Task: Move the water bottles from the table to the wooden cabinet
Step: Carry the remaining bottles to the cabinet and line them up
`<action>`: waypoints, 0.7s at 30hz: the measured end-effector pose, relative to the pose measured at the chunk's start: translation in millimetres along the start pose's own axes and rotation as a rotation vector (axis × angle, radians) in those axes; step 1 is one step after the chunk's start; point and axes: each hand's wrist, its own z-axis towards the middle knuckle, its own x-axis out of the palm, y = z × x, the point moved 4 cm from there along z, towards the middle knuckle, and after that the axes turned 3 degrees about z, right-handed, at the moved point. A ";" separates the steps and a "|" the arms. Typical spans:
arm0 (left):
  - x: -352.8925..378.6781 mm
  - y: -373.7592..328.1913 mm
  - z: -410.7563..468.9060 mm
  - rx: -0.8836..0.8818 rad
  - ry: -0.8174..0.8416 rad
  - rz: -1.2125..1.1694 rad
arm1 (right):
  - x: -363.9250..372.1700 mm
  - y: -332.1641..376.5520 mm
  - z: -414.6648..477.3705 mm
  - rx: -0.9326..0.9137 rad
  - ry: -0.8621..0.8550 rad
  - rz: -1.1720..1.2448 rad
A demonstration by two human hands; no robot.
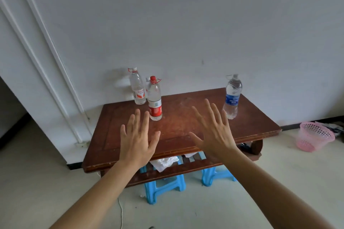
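Bottles: red-label bottle [155, 101], clear bottle [137, 87], blue-label bottle [232, 96], upright on tabletop [186, 117].
Left hand [136, 141]: fingers spread, holding nothing.
Right hand [214, 132]: fingers spread, holding nothing.

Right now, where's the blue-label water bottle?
Head view: the blue-label water bottle stands upright near the far right edge of the wooden table, just past the fingertips of the right hand, well apart from the red-label bottle on the left.

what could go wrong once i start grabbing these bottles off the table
The red-label bottle stands close in front of the rear bottle, so the left hand reaching for either could tip the other. The white cable on the floor beside the wooden table might catch a foot while carrying.
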 end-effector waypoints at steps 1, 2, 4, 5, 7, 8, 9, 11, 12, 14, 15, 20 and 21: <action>12.9 10.8 9.3 -0.010 0.009 -0.001 | 15.6 0.1 11.8 -0.019 -0.001 -0.004; 33.5 28.0 35.2 -0.030 0.016 0.006 | 37.7 -1.2 40.5 -0.017 0.018 -0.017; 50.0 43.3 58.5 -0.024 0.006 0.008 | 56.5 -2.5 63.8 -0.035 0.035 -0.059; 62.0 53.9 73.7 -0.045 0.023 -0.015 | 72.1 -5.0 79.7 -0.060 0.047 -0.083; 99.6 87.7 127.4 -0.093 0.049 -0.062 | 114.5 -3.0 141.2 -0.116 0.064 -0.137; 111.0 97.2 148.2 -0.094 0.048 -0.072 | 125.7 -0.6 166.3 -0.140 0.060 -0.166; 122.2 107.7 168.1 -0.099 0.070 -0.097 | 139.0 4.7 192.8 -0.178 0.060 -0.182; 142.0 126.1 201.9 -0.095 0.101 -0.139 | 165.6 22.0 242.2 -0.276 0.064 -0.236; 153.1 138.9 221.8 -0.095 0.117 -0.148 | 181.4 33.7 269.8 -0.344 0.075 -0.264; 166.1 153.3 249.5 -0.072 0.147 -0.130 | 201.9 54.9 307.4 -0.468 0.126 -0.359; 175.5 162.4 261.2 -0.071 0.181 -0.129 | 214.4 65.3 323.2 -0.531 0.179 -0.431; 217.9 190.6 284.9 -0.081 0.288 -0.096 | 266.8 80.4 363.9 -0.718 0.322 -0.850; 227.9 193.6 287.6 -0.088 0.308 -0.098 | 275.6 79.3 372.3 -0.727 0.314 -0.903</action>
